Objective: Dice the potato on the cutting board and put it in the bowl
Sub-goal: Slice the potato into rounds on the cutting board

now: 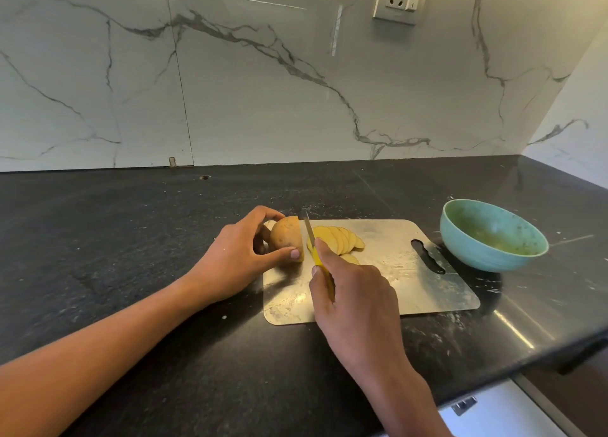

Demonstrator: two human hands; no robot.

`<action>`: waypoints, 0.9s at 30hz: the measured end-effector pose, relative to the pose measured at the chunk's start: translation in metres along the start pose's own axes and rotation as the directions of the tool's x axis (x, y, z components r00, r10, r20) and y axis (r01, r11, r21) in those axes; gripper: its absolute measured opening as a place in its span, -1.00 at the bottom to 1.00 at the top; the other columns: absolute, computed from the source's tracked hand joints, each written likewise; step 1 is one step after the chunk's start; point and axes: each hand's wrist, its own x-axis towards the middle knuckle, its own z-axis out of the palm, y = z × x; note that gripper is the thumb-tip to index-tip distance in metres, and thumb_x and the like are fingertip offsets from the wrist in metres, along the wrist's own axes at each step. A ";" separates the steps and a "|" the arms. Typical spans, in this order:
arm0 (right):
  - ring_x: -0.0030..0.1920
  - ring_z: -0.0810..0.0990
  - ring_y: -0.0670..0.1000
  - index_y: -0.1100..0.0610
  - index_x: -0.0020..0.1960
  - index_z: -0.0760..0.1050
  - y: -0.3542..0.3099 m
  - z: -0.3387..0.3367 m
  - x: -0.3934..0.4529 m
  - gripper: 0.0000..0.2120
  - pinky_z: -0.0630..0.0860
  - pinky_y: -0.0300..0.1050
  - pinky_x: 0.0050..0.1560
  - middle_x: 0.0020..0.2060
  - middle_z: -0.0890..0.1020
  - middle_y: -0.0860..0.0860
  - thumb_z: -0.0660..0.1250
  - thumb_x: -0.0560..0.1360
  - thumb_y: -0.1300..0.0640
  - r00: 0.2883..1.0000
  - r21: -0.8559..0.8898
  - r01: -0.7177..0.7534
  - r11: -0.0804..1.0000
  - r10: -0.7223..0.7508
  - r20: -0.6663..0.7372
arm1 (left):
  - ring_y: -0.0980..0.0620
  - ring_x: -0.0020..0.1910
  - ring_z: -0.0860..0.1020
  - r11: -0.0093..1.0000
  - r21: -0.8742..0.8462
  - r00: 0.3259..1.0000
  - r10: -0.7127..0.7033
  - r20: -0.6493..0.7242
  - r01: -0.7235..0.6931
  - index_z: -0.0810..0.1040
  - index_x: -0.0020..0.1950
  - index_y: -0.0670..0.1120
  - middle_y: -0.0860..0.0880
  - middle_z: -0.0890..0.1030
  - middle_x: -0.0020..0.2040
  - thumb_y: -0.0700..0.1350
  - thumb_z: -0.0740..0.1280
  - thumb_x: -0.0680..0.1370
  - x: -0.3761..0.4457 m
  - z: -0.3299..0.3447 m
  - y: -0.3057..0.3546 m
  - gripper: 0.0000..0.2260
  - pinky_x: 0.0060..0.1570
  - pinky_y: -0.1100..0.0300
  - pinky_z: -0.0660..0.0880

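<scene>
From the head camera, my right hand covers most of the knife handle, so I see only a yellow strip and the blade. It grips that handle, blade upright beside the potato. My left hand pinches the uncut half on the cutting board; slices fan just right of the blade. The bowl sits on the counter, past the board's handle end.

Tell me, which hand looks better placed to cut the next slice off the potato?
The right hand: it already grips the knife, its blade beside the potato's cut face. The left hand holds the potato on the cutting board.
</scene>
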 end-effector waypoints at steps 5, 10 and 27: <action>-0.45 0.40 -0.17 -0.02 0.49 0.46 -0.005 0.003 -0.001 -0.55 0.17 -0.39 -0.42 -0.41 0.46 -0.22 0.32 0.62 -0.02 0.998 -0.056 0.023 0.998 -0.026 -0.053 | 0.22 -0.09 0.61 1.000 -0.008 1.000 0.013 -0.023 -0.013 0.42 0.42 0.20 0.16 0.64 0.02 0.37 0.44 0.40 -0.001 0.000 -0.001 -0.36 -0.09 0.25 0.57; -0.44 0.40 -0.15 -0.02 0.49 0.45 -0.008 0.006 0.000 -0.55 0.26 -0.33 -0.42 -0.40 0.38 -0.22 0.32 0.62 -0.03 0.998 -0.106 0.052 0.993 -0.056 -0.031 | 0.20 -0.10 0.61 0.999 -0.021 0.999 0.030 -0.039 -0.031 0.44 0.40 0.20 0.14 0.65 0.00 0.36 0.42 0.43 -0.003 -0.001 -0.001 -0.41 -0.07 0.19 0.57; -0.43 0.43 -0.12 0.01 0.53 0.40 -0.005 0.005 -0.005 -0.51 0.35 -0.19 -0.43 -0.40 0.53 -0.13 0.30 0.62 -0.01 0.993 -0.127 0.112 0.986 -0.106 0.053 | 0.16 -0.07 0.63 0.999 -0.046 1.000 0.011 -0.021 -0.012 0.49 0.38 0.12 0.14 0.67 -0.02 0.36 0.45 0.38 -0.002 -0.002 0.000 -0.37 0.00 0.14 0.59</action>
